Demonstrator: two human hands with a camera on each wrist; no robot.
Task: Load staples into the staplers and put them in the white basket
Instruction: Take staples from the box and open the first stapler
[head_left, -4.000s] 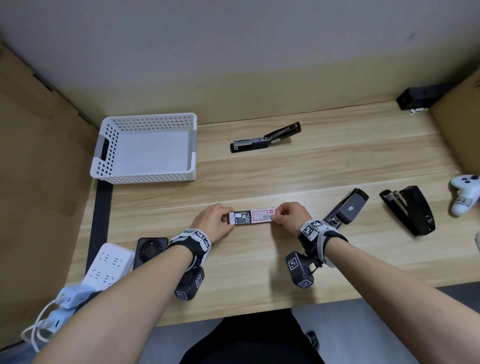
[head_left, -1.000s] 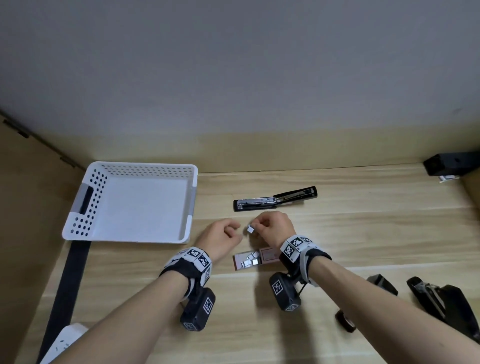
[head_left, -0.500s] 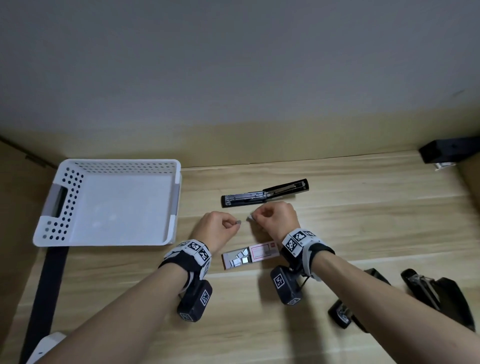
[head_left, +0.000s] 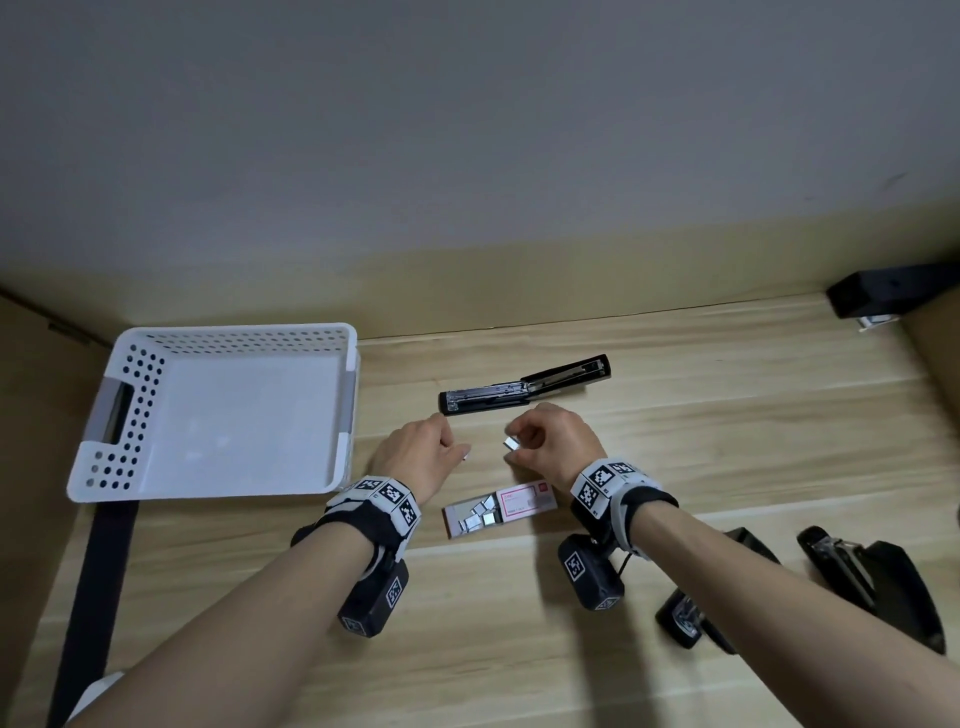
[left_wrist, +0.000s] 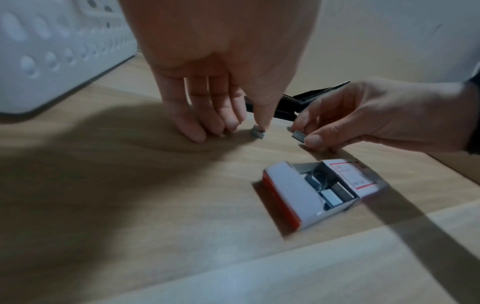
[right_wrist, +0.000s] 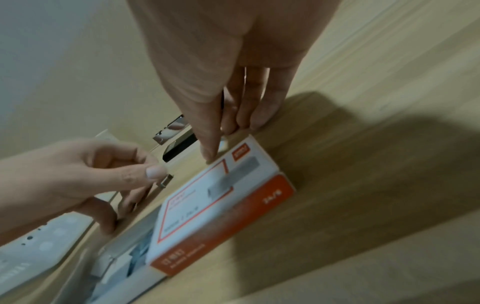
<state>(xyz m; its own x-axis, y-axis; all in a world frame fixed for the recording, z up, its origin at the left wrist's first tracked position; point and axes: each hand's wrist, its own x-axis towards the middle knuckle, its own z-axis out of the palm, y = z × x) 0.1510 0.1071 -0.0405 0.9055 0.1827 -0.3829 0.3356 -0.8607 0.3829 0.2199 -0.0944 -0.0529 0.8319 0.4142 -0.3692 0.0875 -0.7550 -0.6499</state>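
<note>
The basket (head_left: 218, 415) is sitting at the far left of the counter (head_left: 675, 415) with nothing in it, so 0 staplers are delivered. The open stapler (head_left: 524, 392) is lying flat just beyond both hands, its metal channel exposed and facing up; I cannot tell whether any staples are in it yet. The staple box (head_left: 501, 508) is lying slid open near the wrists, loose strips showing inside.

The right hand (head_left: 553, 447) is pinching a short staple strip (head_left: 511, 442) between thumb and forefinger, and the left hand (head_left: 415, 457) is pinching a smaller piece (left_wrist: 257, 133) just above the wood (the 2 pieces are apart, not joined). 2 more staplers (head_left: 872, 587) are waiting at the near right, partly hidden by the right forearm.

By my judgement the job is barely begun: loading the 1st stapler, closing it, carrying it to the basket, then the others.
</note>
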